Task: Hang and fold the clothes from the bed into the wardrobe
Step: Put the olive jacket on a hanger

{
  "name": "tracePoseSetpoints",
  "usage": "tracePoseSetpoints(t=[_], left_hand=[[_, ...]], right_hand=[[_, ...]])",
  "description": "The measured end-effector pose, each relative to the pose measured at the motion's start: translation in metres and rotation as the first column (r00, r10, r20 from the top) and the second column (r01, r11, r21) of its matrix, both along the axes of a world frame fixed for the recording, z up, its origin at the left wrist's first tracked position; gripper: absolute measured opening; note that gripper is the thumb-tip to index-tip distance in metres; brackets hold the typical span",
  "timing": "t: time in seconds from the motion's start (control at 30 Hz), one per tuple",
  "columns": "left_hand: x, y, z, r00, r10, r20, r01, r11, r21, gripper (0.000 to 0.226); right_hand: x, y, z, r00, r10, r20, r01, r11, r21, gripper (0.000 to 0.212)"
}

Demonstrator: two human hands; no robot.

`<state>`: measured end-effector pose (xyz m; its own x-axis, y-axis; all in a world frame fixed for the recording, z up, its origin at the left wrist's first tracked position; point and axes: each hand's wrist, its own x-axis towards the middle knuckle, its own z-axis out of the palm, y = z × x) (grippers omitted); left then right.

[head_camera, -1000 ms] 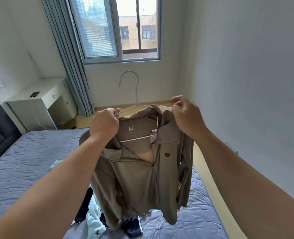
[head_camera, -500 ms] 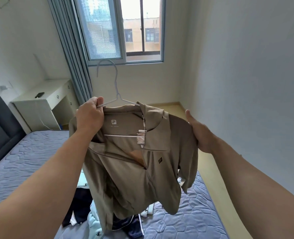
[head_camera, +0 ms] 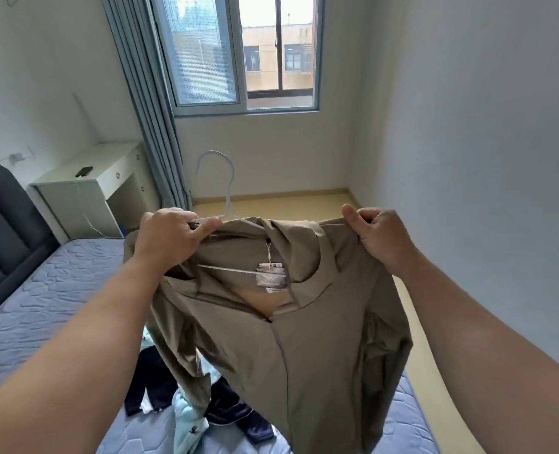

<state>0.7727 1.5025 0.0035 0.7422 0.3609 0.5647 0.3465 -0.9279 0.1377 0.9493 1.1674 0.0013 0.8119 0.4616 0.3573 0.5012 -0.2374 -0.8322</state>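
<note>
Your tan shirt [head_camera: 304,355] is hiding the right arm of the white hanger [head_camera: 229,204] and is covering much of the clothes pile [head_camera: 186,417] on the bed [head_camera: 42,306]. The bottom edge is cutting off the shirt's hem, and the bed is running out at left. The tag [head_camera: 270,276] is showing print too small to read, and the dark object [head_camera: 84,172] on the counter [head_camera: 108,158] is too small to name.

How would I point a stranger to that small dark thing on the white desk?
Left of the window, past the grey curtain, a white desk stands by the bed. On its top lies a small flat black object, perhaps a phone. It is the only dark thing on that white surface.
</note>
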Motion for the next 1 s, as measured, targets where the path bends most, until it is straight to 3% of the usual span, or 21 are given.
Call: tracePoseSetpoints(t=[0.17,0.33,0.47,0.6,0.73,0.8,0.9,1.0], left_hand=[[-0.001,-0.006,-0.010,0.995,0.088,-0.049,-0.091,0.994,-0.061,0.081],[0.006,-0.017,-0.008,0.978,0.210,0.018,-0.201,0.954,-0.221,0.085],[0.013,-0.031,-0.004,0.965,0.213,0.152,-0.167,0.949,-0.269,0.083],[0.014,-0.039,-0.002,0.966,0.163,0.202,-0.132,0.978,-0.160,0.075],[0.019,-0.045,-0.003,0.971,0.114,0.211,-0.098,0.991,-0.088,0.069],[0.022,-0.047,-0.005,0.976,0.103,0.192,-0.091,0.994,-0.068,0.073],[0.026,-0.052,-0.006,0.980,0.083,0.181,-0.075,0.996,-0.053,0.074],[0.027,-0.055,-0.006,0.988,0.070,0.140,-0.064,0.997,-0.045,0.072]], right_hand=[[0.000,0.000,0.001,0.995,-0.055,0.087,0.053,0.998,0.032,0.065],[0.004,-0.008,-0.022,0.962,-0.181,0.205,0.205,0.973,-0.105,0.054],[0.002,-0.010,-0.042,0.955,-0.283,0.086,0.295,0.938,-0.183,0.026],[-0.008,-0.002,-0.040,0.938,-0.312,0.149,0.336,0.925,-0.178,0.043],[-0.012,0.012,-0.017,0.935,-0.200,0.291,0.283,0.918,-0.277,0.035],[-0.014,0.019,-0.004,0.973,-0.092,0.209,0.165,0.915,-0.367,0.039],[-0.014,0.031,0.009,1.000,0.012,-0.007,-0.013,0.947,-0.320,0.055],[-0.013,0.040,0.013,0.999,0.013,0.033,-0.001,0.945,-0.328,0.047]])
